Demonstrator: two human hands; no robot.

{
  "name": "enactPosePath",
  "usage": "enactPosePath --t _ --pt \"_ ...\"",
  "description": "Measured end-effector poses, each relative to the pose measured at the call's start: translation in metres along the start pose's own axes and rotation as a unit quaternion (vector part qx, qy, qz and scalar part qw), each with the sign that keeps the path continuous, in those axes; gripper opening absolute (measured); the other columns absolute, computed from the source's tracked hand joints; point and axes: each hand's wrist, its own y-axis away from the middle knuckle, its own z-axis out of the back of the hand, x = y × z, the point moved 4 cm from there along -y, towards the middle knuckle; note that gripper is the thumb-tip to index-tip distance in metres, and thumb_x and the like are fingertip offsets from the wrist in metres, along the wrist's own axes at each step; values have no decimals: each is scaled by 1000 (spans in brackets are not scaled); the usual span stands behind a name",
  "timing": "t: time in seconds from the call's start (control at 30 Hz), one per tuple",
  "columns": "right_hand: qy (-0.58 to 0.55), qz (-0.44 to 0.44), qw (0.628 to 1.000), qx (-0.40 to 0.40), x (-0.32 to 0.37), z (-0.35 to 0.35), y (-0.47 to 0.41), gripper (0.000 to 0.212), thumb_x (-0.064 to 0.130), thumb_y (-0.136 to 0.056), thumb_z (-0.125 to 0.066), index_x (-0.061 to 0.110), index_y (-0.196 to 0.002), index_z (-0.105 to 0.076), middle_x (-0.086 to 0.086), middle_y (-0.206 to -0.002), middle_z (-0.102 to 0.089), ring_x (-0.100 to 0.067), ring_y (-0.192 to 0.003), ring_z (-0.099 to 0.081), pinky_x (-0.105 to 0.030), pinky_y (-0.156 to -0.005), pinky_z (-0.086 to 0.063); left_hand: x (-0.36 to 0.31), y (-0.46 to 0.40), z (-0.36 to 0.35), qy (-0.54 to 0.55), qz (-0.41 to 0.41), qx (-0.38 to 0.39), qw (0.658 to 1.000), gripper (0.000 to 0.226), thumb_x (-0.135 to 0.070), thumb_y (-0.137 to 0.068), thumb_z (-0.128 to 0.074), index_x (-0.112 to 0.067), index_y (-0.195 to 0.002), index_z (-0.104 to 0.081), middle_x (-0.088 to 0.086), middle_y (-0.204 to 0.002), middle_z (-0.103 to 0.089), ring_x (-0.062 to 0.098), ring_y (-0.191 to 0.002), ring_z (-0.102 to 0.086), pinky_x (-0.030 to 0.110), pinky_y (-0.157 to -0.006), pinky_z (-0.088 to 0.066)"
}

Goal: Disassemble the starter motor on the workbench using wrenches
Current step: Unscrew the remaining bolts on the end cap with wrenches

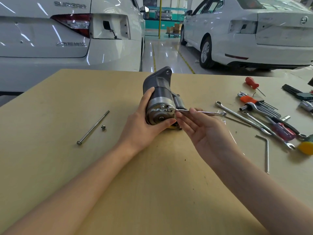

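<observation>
While my left hand [144,122] grips the starter motor [158,97] mid-workbench [67,167], my right hand [201,128] pinches a wrench [199,112] on its end-cap bolt; loose long bolt [93,128] lies left of motor.

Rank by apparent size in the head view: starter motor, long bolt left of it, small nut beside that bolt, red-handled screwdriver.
1. starter motor
2. long bolt, thin but lengthy
3. red-handled screwdriver, farther away, so unsure
4. small nut
</observation>
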Motion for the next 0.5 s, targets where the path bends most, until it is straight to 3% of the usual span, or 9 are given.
enactPosePath --t 0.1,0.17,0.2,0.3,0.33,0.4,0.5 --pt "42 34 999 -3 5 0 3 9 0 -90 -57 0 -99 -53 -19 -84 -68 -30 -84 -72 -29 -72 -58 2 0 0 7 8 2 1000 95 -49 -64 -82 -47 -143 -30 -37 -101 -55 -23 -90 -56 -4 -74 -37" --pt "162 102 982 7 16 -7 5 4 1 -91 -57 1 -94 -54 -13 -80 -71 -26 -80 -72 -26 -69 -57 4 1 -1 14 17 5 1000 94 -48 -65 -83 -51 -142 -29 -36 -102 -58 -19 -91 -58 -3 -74 -39" --pt "251 152 956 18 24 -14 7 5 1 -91 -57 5 -91 -55 -8 -77 -72 -22 -76 -72 -24 -68 -57 4 2 -1 16 22 6 1000 93 -47 -65 -83 -52 -141 -29 -36 -102 -58 -19 -92 -58 -3 -74 -39" --pt "498 287 814 81 41 -47 5 10 1 -90 -59 10 -92 -57 -4 -75 -67 -18 -70 -68 -34 -67 -57 3 3 -1 14 24 5 1000 92 -44 -66 -83 -53 -141 -30 -37 -99 -58 -21 -90 -57 -5 -73 -36" --pt "564 310 757 112 42 -60 3 8 3 -90 -60 8 -95 -59 -2 -77 -66 -18 -70 -66 -39 -70 -55 3 3 -1 12 23 6 1000 92 -44 -66 -83 -51 -141 -31 -37 -98 -58 -22 -89 -56 -6 -73 -35" --pt "673 339 633 177 39 -82 -1 13 7 -89 -60 8 -102 -65 0 -82 -65 -14 -73 -58 -36 -74 -50 5 2 0 1 28 9 1000 85 -46 -64 -80 -45 -137 -38 -38 -92 -58 -25 -85 -55 -6 -71 -35" --pt "783 321 452 280 19 -101 -4 21 14 -94 -51 15 -107 -68 -1 -96 -60 -14 -86 -53 -31 -78 -46 8 0 1 -49 37 15 998 34 -35 -68 -80 -33 -93 -56 -32 -64 -58 -17 -68 -55 -2 -58 -36"
